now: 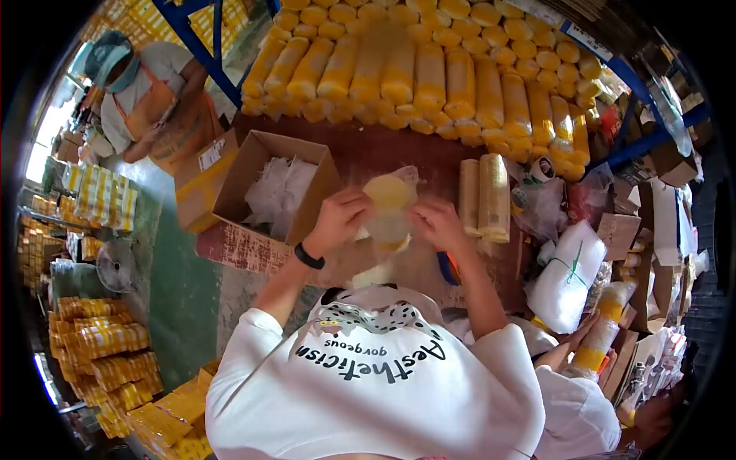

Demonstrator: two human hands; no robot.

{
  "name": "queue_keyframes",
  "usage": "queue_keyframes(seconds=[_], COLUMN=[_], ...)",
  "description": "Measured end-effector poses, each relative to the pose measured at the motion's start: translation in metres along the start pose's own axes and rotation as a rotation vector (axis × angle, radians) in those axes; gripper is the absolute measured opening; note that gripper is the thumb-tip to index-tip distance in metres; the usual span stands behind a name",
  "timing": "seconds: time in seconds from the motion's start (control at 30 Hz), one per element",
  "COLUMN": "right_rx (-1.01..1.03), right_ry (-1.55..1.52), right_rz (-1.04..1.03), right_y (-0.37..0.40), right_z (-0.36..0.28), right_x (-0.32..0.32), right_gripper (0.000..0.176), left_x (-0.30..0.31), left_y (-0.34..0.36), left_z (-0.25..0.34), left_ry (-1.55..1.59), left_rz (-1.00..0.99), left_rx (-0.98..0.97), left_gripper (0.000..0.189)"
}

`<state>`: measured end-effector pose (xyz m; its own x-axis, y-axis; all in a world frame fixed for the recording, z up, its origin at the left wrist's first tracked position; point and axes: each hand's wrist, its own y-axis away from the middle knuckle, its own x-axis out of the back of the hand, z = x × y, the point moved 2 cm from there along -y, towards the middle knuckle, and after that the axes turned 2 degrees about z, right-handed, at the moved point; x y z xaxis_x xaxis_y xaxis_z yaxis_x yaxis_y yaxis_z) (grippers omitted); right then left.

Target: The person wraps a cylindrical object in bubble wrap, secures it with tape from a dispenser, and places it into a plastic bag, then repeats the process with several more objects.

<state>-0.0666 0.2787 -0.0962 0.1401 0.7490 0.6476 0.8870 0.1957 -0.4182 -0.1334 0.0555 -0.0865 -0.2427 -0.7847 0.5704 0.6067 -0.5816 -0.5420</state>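
Between my hands is a clear plastic bag around a short cylinder with a round yellow end, which looks like a stack of yellow tape rolls. My left hand, below a black wristband, is closed with bent fingers at the bag's left side. Opposite it, my right hand pinches the right side. Exactly where the fingertips grip is partly hidden. Close to my right hand stand two long tan rolls on the red-brown table. Something blue and orange shows under my right wrist.
An open cardboard box of crumpled clear plastic stands at the left. Yellow wrapped rolls are stacked along the back. On the right lies a white plastic bundle. One person is at far left; another's hand holds a yellow-and-clear roll at right.
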Motion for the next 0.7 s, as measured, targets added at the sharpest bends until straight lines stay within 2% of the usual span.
queue_keyframes(seconds=[0.13,0.23,0.33,0.43,0.5,0.53,0.63,0.7], right_rx=[0.138,0.164,-0.049,-0.411,-0.473,-0.409,-0.260,-0.240], right_ry=[0.054,0.077,-0.205,-0.469,-0.244,-0.136,0.120,0.197], right_rz=[-0.005,-0.175,-0.329,-0.159,-0.195,-0.216,-0.328,-0.459], right_y=[-0.022,-0.035,-0.025,-0.002,0.015,0.021,0.030,0.027], right_z=[-0.018,-0.016,0.001,0.047,0.080,0.086,0.094,0.098], right_x=[0.009,-0.025,-0.075,-0.083,-0.072,-0.070,-0.077,-0.099], right_gripper=[0.009,0.008,0.015,0.029,0.041,0.044,0.059,0.074], left_x=[0.015,0.007,-0.017,-0.016,-0.023,-0.024,-0.022,-0.028], left_y=[0.013,0.059,0.146,0.214,0.242,0.252,0.226,0.234], left_z=[0.006,-0.010,-0.050,-0.082,-0.092,-0.093,-0.082,-0.101], left_ry=[0.084,0.218,0.290,0.068,0.387,0.547,0.598,0.328], left_rz=[0.009,-0.037,-0.036,-0.119,0.059,0.154,0.273,0.096], left_rx=[0.072,0.433,0.751,0.915,0.948,0.957,1.139,1.054], left_gripper=[0.004,0.003,0.004,0.007,0.011,0.013,0.013,0.014])
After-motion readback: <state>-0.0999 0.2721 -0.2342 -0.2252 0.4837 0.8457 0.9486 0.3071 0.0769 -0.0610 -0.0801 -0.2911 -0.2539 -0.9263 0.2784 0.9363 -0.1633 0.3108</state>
